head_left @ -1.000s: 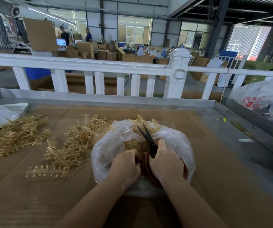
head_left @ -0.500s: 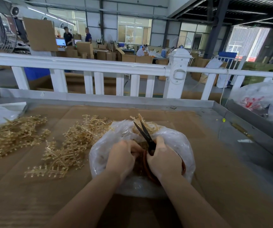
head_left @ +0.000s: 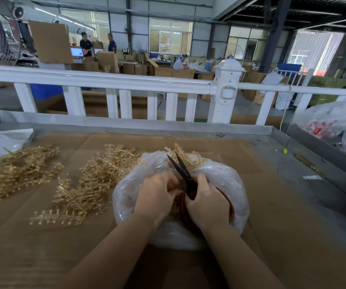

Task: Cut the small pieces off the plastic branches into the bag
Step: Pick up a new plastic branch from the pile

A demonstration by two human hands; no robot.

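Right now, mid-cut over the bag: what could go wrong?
1. The left hand holds its piece right beside the open blades of the scissors gripped by the right hand; a finger nick looks possible.
2. The blade tips sit just above the thin plastic bag and could snag or pierce it.
3. Cut bits might fly past the bag's mouth onto the cardboard.

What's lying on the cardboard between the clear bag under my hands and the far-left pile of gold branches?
In the head view, another loose heap of gold plastic branches lies between the bag and the far-left pile.
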